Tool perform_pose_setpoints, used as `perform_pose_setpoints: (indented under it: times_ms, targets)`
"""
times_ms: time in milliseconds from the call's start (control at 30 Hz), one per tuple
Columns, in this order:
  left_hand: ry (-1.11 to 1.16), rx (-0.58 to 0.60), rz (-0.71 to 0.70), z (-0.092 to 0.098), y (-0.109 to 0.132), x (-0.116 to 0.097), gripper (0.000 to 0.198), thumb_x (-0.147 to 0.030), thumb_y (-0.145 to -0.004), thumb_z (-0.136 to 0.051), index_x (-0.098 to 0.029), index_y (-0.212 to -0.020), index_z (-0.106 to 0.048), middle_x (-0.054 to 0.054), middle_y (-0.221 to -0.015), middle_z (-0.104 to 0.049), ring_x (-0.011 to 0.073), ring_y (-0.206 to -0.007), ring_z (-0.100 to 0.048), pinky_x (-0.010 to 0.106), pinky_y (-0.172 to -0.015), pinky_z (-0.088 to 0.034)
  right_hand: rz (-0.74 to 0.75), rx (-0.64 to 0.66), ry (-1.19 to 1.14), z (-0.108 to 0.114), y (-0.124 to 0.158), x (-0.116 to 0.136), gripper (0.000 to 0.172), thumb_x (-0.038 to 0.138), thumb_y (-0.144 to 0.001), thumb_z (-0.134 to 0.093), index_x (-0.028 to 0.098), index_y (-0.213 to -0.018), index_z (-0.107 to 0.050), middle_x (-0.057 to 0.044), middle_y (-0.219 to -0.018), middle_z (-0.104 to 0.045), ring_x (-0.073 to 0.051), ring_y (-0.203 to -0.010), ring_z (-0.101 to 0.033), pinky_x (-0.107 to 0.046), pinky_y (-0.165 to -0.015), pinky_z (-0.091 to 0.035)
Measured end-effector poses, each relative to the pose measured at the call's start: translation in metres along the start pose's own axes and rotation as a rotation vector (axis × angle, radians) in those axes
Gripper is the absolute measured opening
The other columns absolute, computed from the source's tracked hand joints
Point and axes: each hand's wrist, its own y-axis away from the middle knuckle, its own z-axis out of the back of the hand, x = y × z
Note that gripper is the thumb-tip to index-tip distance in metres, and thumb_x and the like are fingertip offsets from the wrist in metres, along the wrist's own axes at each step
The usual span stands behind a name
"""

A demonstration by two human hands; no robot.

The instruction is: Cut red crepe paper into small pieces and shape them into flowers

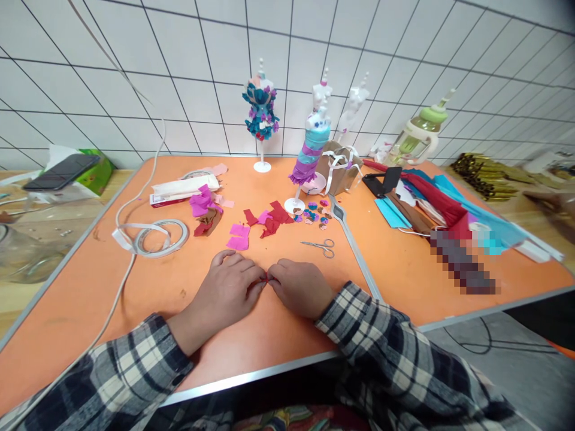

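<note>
Both hands meet low over the front middle of the orange table, fingertips almost touching. Between them shows a tiny piece of red crepe paper. My left hand pinches its left side, and my right hand pinches the right side; most of it is hidden by the fingers. Just beyond lie pink paper squares and torn red paper pieces. Small scissors rest on the table past my right hand. Several small coloured paper flowers lie behind the scissors.
Miniature dress forms stand at the back, one with teal paper flowers, another wrapped in blue and purple. Tape rolls and a white cable lie left. Crepe paper strips and a green-lidded bottle occupy the right.
</note>
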Motion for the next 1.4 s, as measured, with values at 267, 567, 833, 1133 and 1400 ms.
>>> perform_pose_setpoints:
  times_ms: [267,567,833,1133,1400]
  targets:
    - [-0.005,0.026,-0.005,-0.001,-0.001,0.0,0.017,-0.026,-0.092,-0.055,-0.024,-0.086,-0.07,0.003,-0.08,-0.072,0.0266,-0.086,-0.064,0.051,-0.095,-0.036,0.018,-0.014,0.005,0.0,0.001,0.0,0.025,0.031,-0.103,-0.041,0.02,-0.106,-0.063,-0.005,-0.099,-0.068,-0.019,-0.079,-0.066,-0.029,-0.06,-0.042]
    - [-0.006,0.02,-0.004,0.001,-0.001,0.0,0.018,-0.025,-0.091,-0.055,-0.023,-0.081,-0.071,0.003,-0.078,-0.071,0.0261,-0.086,-0.063,0.052,-0.098,-0.035,0.007,-0.019,-0.003,-0.004,0.0,-0.002,0.028,0.033,-0.104,-0.04,0.02,-0.103,-0.064,-0.006,-0.098,-0.068,-0.018,-0.08,-0.065,-0.028,-0.061,-0.04]
    - [-0.019,0.028,-0.002,0.002,-0.001,0.0,0.02,-0.026,-0.092,-0.055,-0.023,-0.082,-0.072,0.003,-0.079,-0.071,0.0264,-0.087,-0.063,0.053,-0.099,-0.035,0.016,-0.027,0.008,-0.001,0.0,-0.002,0.027,0.034,-0.104,-0.041,0.022,-0.101,-0.065,-0.004,-0.095,-0.068,-0.018,-0.075,-0.065,-0.03,-0.057,-0.036]
    - [-0.017,0.023,-0.019,-0.001,-0.001,0.0,0.02,-0.025,-0.093,-0.055,-0.023,-0.084,-0.073,0.003,-0.079,-0.071,0.0262,-0.087,-0.064,0.052,-0.098,-0.036,0.03,-0.051,0.015,-0.005,0.0,-0.003,0.026,0.033,-0.104,-0.042,0.021,-0.102,-0.065,-0.004,-0.094,-0.068,-0.018,-0.076,-0.065,-0.03,-0.056,-0.035]
    - [0.089,-0.025,-0.054,0.012,-0.001,0.028,0.025,-0.03,-0.096,-0.052,-0.022,-0.1,-0.075,0.006,-0.09,-0.075,0.0249,-0.088,-0.065,0.042,-0.086,-0.047,0.06,-0.048,0.016,-0.005,-0.001,-0.006,0.028,0.032,-0.103,-0.045,0.022,-0.099,-0.07,-0.003,-0.094,-0.068,-0.015,-0.074,-0.062,-0.028,-0.055,-0.032]
